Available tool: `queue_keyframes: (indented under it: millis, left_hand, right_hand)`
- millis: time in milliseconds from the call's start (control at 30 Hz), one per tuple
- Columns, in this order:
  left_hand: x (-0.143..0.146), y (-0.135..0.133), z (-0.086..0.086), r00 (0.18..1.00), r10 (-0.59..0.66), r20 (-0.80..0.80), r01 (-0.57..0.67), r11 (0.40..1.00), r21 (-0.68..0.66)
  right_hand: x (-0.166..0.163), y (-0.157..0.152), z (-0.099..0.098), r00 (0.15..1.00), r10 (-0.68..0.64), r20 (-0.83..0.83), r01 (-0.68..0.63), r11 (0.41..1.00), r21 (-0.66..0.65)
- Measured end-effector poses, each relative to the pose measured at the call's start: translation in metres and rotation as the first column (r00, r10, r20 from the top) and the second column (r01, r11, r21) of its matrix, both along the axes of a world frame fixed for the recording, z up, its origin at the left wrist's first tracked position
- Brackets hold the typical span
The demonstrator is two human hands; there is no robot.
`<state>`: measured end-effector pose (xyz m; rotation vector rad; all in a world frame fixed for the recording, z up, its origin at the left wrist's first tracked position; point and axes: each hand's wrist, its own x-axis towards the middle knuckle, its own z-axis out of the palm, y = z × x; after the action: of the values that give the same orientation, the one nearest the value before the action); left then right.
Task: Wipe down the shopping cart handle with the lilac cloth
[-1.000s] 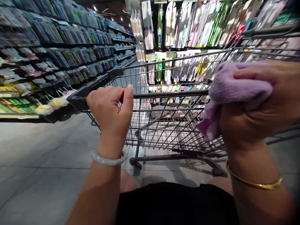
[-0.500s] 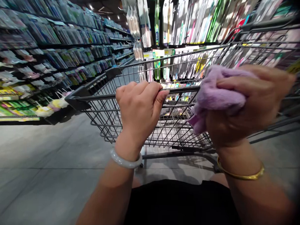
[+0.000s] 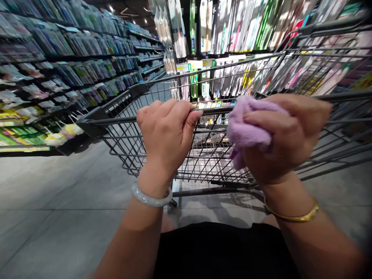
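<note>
Wrapped round the top rail of a dark metal shopping cart (image 3: pixel 113 120) is my left hand (image 3: pixel 167 132), its thumb lying along the bar. My right hand (image 3: pixel 286 137) clutches a bunched purple cloth (image 3: pixel 247 123) close above the same rail. Whether the cloth presses on the bar is hard to make out. Thin wires form the basket below, and no goods show inside the part I can see. A pale bangle (image 3: pixel 151 196) circles my left wrist, and a gold bangle (image 3: pixel 296 218) my right.
Behind the cart hangs a display of packaged toothbrush-like goods (image 3: pixel 220 26). Long shelves of packets (image 3: pixel 82 42) run back along the left, with yellow fluffy items (image 3: pixel 59 137) at their near end. Grey tiled floor (image 3: pixel 63 233) lies at the lower left.
My right hand with the purple cloth has shifted left and slightly down along the rail, nearer my left hand. My left hand keeps its grip; the view has moved slightly.
</note>
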<state>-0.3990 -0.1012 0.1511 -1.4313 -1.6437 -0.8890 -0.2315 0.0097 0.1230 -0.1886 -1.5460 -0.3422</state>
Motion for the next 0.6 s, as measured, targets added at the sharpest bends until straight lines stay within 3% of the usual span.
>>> queue_keyframes:
  millis: [167,233,433,500,600]
  left_hand:
    - [-0.003,-0.001,0.0,1.0,0.001,-0.006,-0.001,1.0,-0.007]
    - [-0.004,-0.001,-0.001,1.0,-0.014,0.002,0.014,1.0,-0.006]
    - [-0.004,0.0,-0.001,1.0,-0.013,0.014,0.013,1.0,-0.015]
    - [-0.003,0.0,-0.001,1.0,-0.003,0.013,0.003,1.0,-0.014]
    - [-0.003,0.0,-0.001,1.0,-0.015,0.02,0.015,1.0,-0.007]
  right_hand:
    - [-0.024,-0.012,-0.032,0.969,0.014,0.245,-0.058,0.983,0.172]
    - [-0.023,-0.011,-0.033,0.953,-0.006,0.304,-0.058,0.978,0.2]
    - [-0.005,-0.003,-0.007,0.998,0.044,0.055,-0.045,0.999,0.021]
    - [-0.01,-0.007,-0.012,0.995,0.049,0.088,-0.052,0.998,0.029]
    - [-0.027,-0.017,-0.035,0.962,0.057,0.266,-0.101,0.983,0.155]
